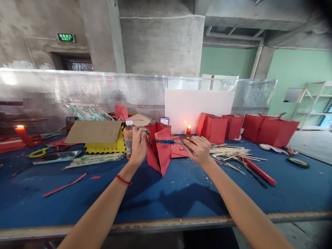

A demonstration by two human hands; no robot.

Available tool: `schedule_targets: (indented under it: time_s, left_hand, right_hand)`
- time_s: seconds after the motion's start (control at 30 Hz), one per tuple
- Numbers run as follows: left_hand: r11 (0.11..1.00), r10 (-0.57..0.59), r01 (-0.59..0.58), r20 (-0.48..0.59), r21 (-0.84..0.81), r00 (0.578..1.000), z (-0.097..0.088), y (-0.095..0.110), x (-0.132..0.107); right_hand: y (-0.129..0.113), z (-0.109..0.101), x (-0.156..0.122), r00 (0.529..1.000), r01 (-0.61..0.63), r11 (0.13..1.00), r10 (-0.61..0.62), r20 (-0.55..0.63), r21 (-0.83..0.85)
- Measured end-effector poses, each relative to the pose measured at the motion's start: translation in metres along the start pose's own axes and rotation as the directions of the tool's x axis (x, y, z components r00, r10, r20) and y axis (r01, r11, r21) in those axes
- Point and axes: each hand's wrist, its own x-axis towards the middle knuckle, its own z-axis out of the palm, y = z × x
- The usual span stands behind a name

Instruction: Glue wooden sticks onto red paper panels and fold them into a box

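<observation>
My left hand (138, 144) is closed in a pinch on the upper edge of a folded red paper piece (160, 152) held up above the blue table (166, 193). My right hand (198, 149) is closed round a thin tool with a blue handle (167, 141), which points left and touches the red paper. A red string bracelet circles my left wrist (123, 180). A lit red candle (188, 131) burns just behind my right hand.
Wooden sticks (233, 152) and a red rod (258, 171) lie at right. Red paper bags (269, 129) line the back beside a white board (198, 103). A drink bottle (128, 138), a yellow box under cardboard (100, 138), scissors (38, 152) and another candle (22, 133) lie at left.
</observation>
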Motion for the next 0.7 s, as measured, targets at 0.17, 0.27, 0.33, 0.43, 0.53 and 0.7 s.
schedule_targets:
  time_s: [0.17,0.27,0.33,0.43,0.53,0.7]
  left_hand:
    - [1.0,0.015,-0.015,-0.004,-0.013,1.0,0.001,-0.001,0.0]
    - [1.0,0.02,-0.02,-0.007,0.011,1.0,0.001,0.0,0.0]
    - [0.999,0.02,-0.02,-0.007,0.03,1.0,0.001,0.0,-0.001]
    - [0.999,0.03,-0.029,-0.011,0.034,0.999,0.001,0.001,-0.001]
    - [0.999,0.038,-0.038,-0.012,0.033,0.999,0.001,0.001,-0.001]
    - [0.998,0.046,-0.045,-0.016,0.044,0.999,0.001,0.003,0.0]
  right_hand:
    - [0.0,-0.001,0.001,1.0,0.01,1.0,-0.01,-0.03,-0.009]
    - [-0.001,-0.002,0.001,0.998,0.024,0.999,-0.026,-0.053,-0.022]
    - [-0.001,-0.003,0.002,0.996,0.045,0.998,-0.047,-0.081,-0.033]
    - [-0.003,-0.006,0.005,0.988,0.087,0.995,-0.093,-0.124,-0.053]
    - [-0.006,-0.011,0.009,0.969,0.159,0.984,-0.172,-0.176,-0.086]
    - [-0.005,-0.018,0.015,0.936,0.252,0.951,-0.286,-0.205,-0.179]
